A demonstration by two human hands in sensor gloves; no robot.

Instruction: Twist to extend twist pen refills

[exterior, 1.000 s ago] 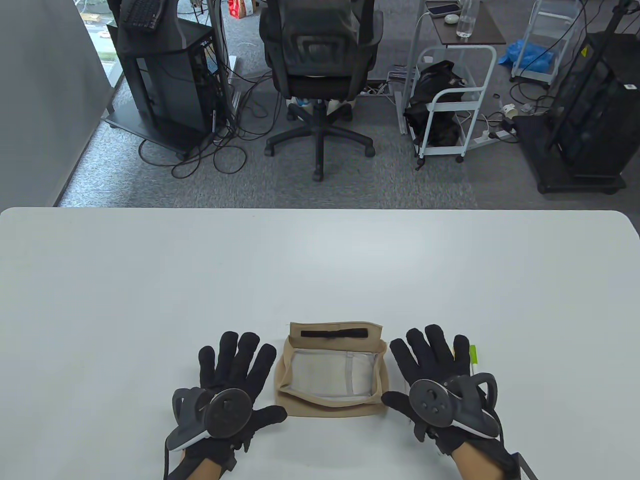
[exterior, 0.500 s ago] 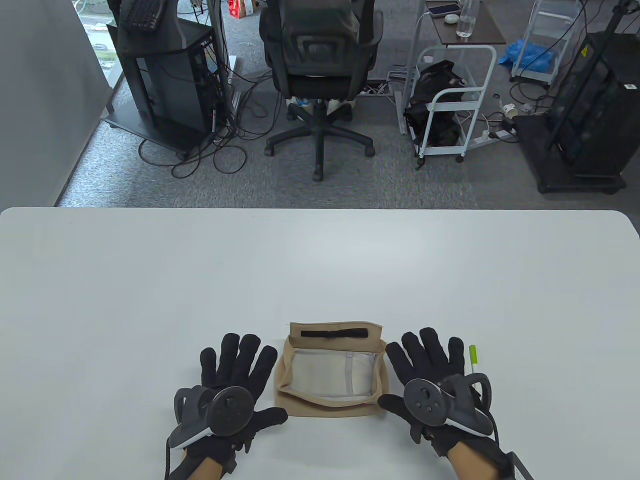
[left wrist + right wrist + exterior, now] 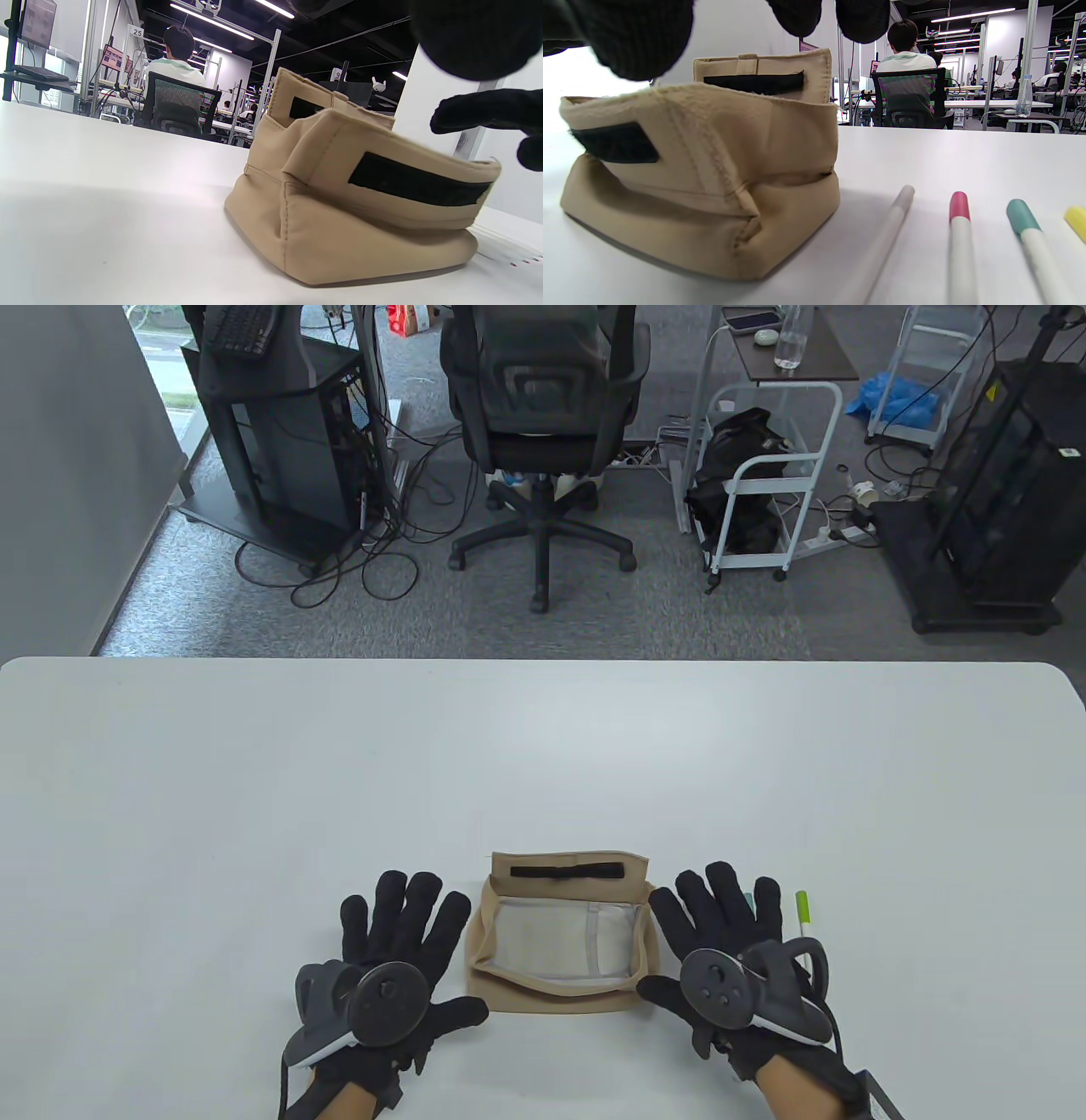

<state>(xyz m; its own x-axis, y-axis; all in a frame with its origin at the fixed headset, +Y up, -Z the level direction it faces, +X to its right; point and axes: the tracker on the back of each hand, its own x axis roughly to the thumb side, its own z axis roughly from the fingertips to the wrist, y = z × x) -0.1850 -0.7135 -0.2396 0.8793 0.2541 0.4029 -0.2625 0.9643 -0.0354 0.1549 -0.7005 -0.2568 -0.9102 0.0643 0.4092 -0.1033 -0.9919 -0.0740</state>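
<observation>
Four pens (image 3: 961, 250) lie beside pouch (image 3: 560, 933), seemingly uncapped.

Open-plan office or lab workspace: grey carpet tile floor (image 3: 645, 602), black swivel office chair (image 3: 543, 432), wheeled black equipment stand (image 3: 280, 449) with keyboard (image 3: 242, 326) and trailing cables (image 3: 373, 560), white wheeled cart (image 3: 764, 475) carrying a black bag, small side table (image 3: 793, 347) with water bottle (image 3: 789, 339). Wrist views show rows of white desks (image 3: 992, 103), monitors (image 3: 38, 21), ceiling strip lights (image 3: 212, 21), a numbered post sign (image 3: 137, 31) and seated workers (image 3: 905, 46) on mesh chairs. Work surface: broad white table (image 3: 543, 763).
</observation>
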